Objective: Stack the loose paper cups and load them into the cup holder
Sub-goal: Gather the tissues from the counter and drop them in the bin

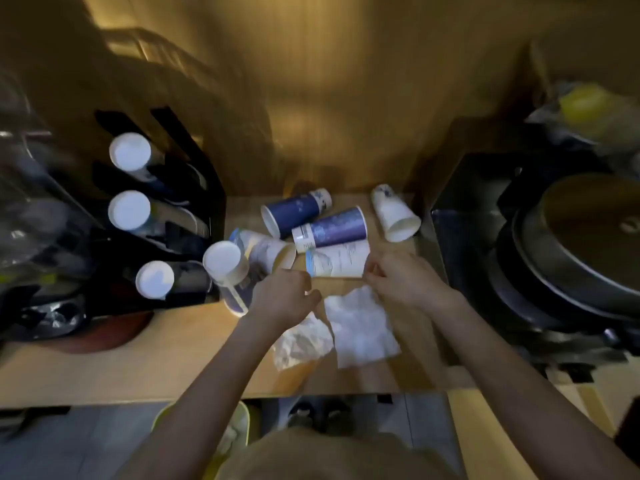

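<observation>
While hands (343,289) reach, cups (313,216) scattered

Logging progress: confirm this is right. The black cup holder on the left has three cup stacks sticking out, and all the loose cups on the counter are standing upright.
Not quite. The head view shows the cup holder with three stacks, but the loose cups lie on their sides on the counter; only the one beside the holder looks upended.
</observation>
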`<control>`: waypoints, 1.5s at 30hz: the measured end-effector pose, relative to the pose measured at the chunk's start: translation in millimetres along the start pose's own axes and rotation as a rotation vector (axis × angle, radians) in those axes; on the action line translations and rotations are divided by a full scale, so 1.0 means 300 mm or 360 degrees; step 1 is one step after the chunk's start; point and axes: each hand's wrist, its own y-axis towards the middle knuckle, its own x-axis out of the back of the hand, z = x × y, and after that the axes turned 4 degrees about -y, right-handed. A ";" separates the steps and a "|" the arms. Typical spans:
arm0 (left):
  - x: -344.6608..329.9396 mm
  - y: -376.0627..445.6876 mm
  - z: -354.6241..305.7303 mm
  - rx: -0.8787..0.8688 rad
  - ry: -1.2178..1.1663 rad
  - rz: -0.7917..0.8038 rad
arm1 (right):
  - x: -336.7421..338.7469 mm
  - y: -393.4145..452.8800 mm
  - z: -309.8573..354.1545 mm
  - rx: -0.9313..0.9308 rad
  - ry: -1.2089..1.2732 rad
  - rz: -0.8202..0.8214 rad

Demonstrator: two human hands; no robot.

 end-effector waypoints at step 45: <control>-0.372 -0.485 0.447 0.0777 -0.0562 -0.0806 | -0.588 -0.084 0.276 0.0343 0.0782 0.0337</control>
